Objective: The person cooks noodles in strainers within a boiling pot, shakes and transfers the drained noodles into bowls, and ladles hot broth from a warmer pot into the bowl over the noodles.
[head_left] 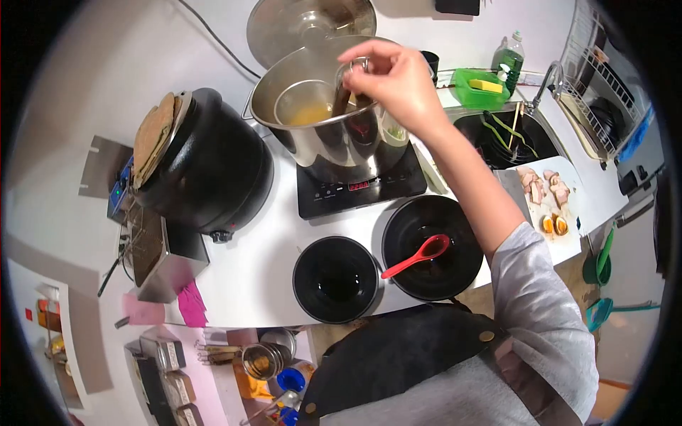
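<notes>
Over the right side of a large steel pot (341,138), my right hand (387,74) is closed with the fingers bent around a dark handle-like object (342,96) that reaches down into the pot; its lower end is hard to make out. Yellowish liquid (310,113) shows inside the pot. The pot stands on a black induction cooker (327,202) with a lit red display. In front of it are a smaller black bowl (336,279) and a larger black bowl (451,266) with a red spoon (419,255) across it. My left hand is out of view.
A black round warmer (213,163) stands left, beside a steel container (170,263). A steel lid (311,25) leans behind the pot. At the right are a green basin (472,96), a sink (554,142), and a white board (558,238) with meat pieces and egg halves.
</notes>
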Motion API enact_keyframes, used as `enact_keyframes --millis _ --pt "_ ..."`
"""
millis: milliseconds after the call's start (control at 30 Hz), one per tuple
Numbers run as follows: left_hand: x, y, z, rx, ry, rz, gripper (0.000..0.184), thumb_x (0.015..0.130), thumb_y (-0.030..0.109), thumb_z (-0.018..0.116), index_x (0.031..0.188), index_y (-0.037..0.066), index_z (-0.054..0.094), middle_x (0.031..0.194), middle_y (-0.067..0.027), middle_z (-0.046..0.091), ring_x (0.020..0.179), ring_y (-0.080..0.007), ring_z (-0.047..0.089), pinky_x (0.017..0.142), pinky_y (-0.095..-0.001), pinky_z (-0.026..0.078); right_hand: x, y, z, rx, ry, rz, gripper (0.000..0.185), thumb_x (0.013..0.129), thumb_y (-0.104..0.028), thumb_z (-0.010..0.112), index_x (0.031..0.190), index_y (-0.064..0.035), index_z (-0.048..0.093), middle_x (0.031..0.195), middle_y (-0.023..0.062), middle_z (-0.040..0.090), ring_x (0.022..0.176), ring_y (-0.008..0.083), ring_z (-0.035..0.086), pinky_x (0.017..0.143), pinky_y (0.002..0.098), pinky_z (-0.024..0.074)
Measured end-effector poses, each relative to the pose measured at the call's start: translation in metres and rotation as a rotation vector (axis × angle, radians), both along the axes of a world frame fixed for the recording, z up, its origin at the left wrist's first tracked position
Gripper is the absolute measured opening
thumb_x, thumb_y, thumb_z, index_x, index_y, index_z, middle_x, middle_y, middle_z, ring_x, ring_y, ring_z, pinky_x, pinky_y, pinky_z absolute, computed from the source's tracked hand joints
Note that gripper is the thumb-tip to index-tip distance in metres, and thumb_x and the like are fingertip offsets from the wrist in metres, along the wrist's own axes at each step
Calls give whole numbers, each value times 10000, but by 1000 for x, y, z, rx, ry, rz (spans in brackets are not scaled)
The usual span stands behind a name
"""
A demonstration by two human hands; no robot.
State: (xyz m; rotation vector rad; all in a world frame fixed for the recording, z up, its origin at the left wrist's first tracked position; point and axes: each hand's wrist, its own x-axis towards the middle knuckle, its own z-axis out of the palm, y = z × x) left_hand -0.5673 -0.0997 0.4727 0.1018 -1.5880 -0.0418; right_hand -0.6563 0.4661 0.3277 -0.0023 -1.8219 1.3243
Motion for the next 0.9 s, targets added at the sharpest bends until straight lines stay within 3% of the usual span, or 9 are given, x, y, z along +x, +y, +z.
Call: enact_keyframes --millis 33,100,133,200,267,333,533,700,900 --pt "-4 17 4 -96 60 -66 271 838 228 647 780 -37 660 718 -114 664 586 -177 641 577 -288 571 -2 4 6 22 28 4 177 681 -109 650 843 -53 692 606 -1 581 557 39 508 540 209 421" --pt "-25 30 5 -76 -157 -555 269 885 141 545 1045 -59 630 1006 -190 647 924 -254 632 812 -361 504 6 3 25 35 12 41 202 716 -61 635 912 -16 660 634 -12 569 622 57 556 598 202 448" --pt "-33 52 -8 -37 -199 -403 282 902 114 541 1085 -96 591 1096 -182 611 988 -221 598 880 -314 480 10 2 33 44 4 56 216 734 -37 627 946 3 644 647 -17 563 655 66 580 627 199 462" --pt "-57 141 -24 257 -278 -694 280 869 107 603 1077 -81 601 1055 -144 632 952 -176 603 863 -280 479 14 4 38 17 7 99 218 730 -38 631 943 3 644 646 -19 557 616 60 557 613 206 464" --pt "-99 192 -33 98 -501 -854 212 845 72 625 1014 -56 637 953 -104 658 913 -162 614 856 -262 479 16 7 38 46 -15 100 212 736 -50 647 942 0 643 648 -22 555 597 50 537 600 201 461" --pt "-130 271 -44 -32 -662 -1118 129 812 67 659 904 -21 676 839 -68 670 761 -108 612 710 -207 469 14 18 33 114 -18 28 190 746 -69 664 924 -7 642 640 -31 549 575 37 510 566 186 438" --pt "-233 422 -89 -814 -1326 -950 114 722 105 645 749 -4 663 711 -164 639 661 -228 636 620 -332 488 23 26 25 123 -82 -38 97 761 -84 683 813 -38 615 595 -70 501 535 -3 417 474 163 305" --pt "-265 466 -124 -1295 -1345 -532 138 702 136 622 745 18 681 780 -190 648 758 -339 643 647 -413 511 21 25 18 52 -65 -98 116 703 -105 673 717 -39 579 550 -63 447 524 5 378 483 181 299" --pt "-256 469 -110 -1317 -1191 -578 150 701 166 645 778 46 693 804 -174 656 776 -324 647 680 -408 520 16 18 14 8 -3 -174 149 706 -134 669 674 -21 578 508 -52 429 498 10 368 464 195 302"
